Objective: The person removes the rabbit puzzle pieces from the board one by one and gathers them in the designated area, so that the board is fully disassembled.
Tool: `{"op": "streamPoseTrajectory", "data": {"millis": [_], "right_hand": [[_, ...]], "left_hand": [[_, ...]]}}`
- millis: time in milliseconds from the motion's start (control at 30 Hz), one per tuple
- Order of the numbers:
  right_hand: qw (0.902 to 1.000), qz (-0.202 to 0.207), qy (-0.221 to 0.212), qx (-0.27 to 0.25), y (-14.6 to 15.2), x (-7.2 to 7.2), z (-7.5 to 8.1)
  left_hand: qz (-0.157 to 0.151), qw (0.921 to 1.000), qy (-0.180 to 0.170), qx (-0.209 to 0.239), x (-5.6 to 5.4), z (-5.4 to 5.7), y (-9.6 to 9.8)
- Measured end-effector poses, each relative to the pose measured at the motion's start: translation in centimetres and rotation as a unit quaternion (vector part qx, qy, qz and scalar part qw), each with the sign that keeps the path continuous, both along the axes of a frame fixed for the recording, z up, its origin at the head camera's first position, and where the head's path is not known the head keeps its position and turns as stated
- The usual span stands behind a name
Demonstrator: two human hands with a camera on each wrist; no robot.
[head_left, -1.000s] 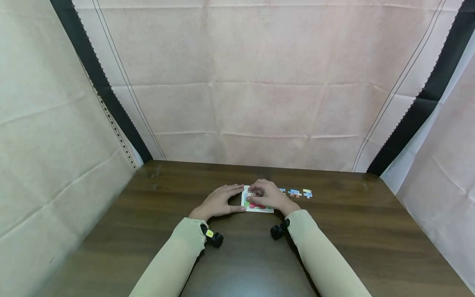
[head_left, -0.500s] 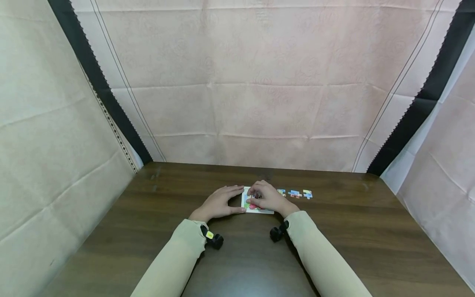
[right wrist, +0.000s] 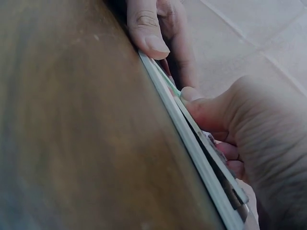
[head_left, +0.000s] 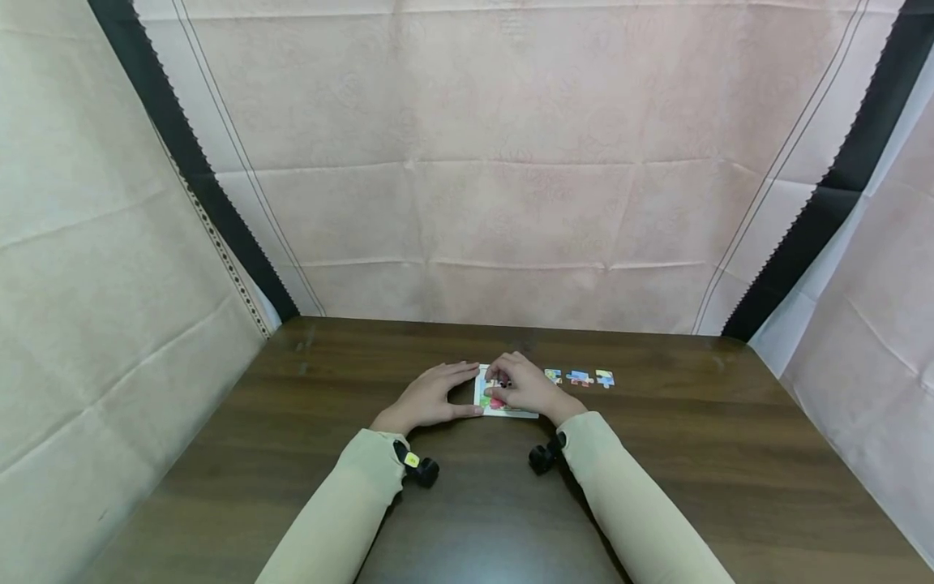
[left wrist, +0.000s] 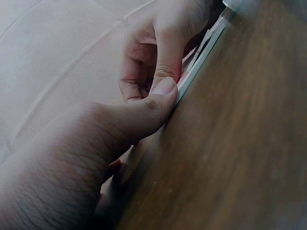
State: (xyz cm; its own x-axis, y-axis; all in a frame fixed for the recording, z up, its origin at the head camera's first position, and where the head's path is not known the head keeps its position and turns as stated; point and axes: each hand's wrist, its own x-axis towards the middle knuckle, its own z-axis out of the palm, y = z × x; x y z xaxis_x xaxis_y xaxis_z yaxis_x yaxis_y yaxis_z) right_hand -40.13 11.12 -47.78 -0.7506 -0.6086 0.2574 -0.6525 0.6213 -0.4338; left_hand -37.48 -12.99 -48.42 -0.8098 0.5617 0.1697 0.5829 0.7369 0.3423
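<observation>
In the head view, we saw a small puzzle board (head_left: pixel 511 414) with white border and bright printed scene, lying on the dark, wood-grained bench (head_left: pixel 657 470). The left hand (head_left: pixel 434 397) was spread along its left side, the fingers rather straight, touching it without clenching. The right hand (head_left: pixel 529 386) had its fingers bent over the printed scene; whether they pinched a loose piece, we could not tell. Three pieces (head_left: pixel 580 379), thin and knobbed, lay in a row to the right of the board. Behind the bench hung a pale, creased cloth (head_left: pixel 511 203).

In the left wrist view, we noticed the left thumb (left wrist: pixel 164 87) resting at the board's edge, just beside the right hand.

In the right wrist view, a thin, stiff layer (right wrist: pixel 218 155), like cardboard, sloped up from the board over a narrow dark gap, and the right thumb (right wrist: pixel 204 109) touched its edge. We judged that the step in hand was the fitting of a piece, and that the next move called for gentle, even pressing
</observation>
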Motion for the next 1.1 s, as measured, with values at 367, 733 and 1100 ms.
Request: {"op": "streamPoseTrajectory", "data": {"millis": [367,733,1100], "right_hand": [[0.9998,0.013,-0.006,-0.013,0.25,0.2,-0.01],[0.999,0.023,0.038,0.01,0.24,-0.05,0.04],[0.9966,0.045,0.066,0.02,0.43,-0.04,0.23]], "left_hand": [[-0.001,1.0,-0.006,-0.002,0.04,-0.01,0.05],[0.003,1.0,0.001,-0.006,0.01,-0.05,0.0],[0.002,1.0,0.002,-0.007,-0.03,-0.05,0.05]]}}
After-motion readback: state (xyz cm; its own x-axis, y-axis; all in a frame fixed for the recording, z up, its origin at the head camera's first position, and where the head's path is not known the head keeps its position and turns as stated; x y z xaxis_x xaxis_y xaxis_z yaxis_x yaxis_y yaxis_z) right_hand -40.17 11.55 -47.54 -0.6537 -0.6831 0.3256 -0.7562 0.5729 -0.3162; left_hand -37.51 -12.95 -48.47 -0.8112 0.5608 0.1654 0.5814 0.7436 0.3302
